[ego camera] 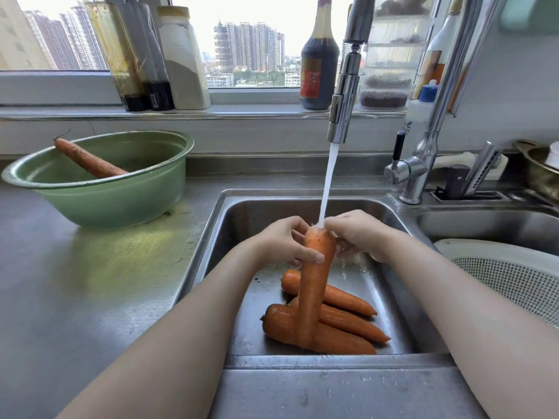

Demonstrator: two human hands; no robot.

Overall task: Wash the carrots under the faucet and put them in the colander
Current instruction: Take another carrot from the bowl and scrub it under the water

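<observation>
Right now I have both hands clamped on one carrot (pixel 314 291): the left hand (pixel 284 243) wraps its thick upper end with the thumb across the front, the right hand (pixel 357 234) curls round the very top from the other side, and the stream (pixel 328 182) from the faucet (pixel 343 101) lands just there. The carrot stands nearly upright over the sink (pixel 257 213), its lower end above three carrots (pixel 351 323) lying near the sink's front edge; I cannot tell whether it touches them. The skin is wet, so I judge a slip the main risk, dropping it onto that pile. Water striking the blunt top may spray over the rim onto the bench (pixel 90 282). The colander (pixel 499 267) waits at the right edge, and the unwashed carrot (pixel 87 161) in the green bowl (pixel 121 204) at the back left could be overlooked.
</observation>
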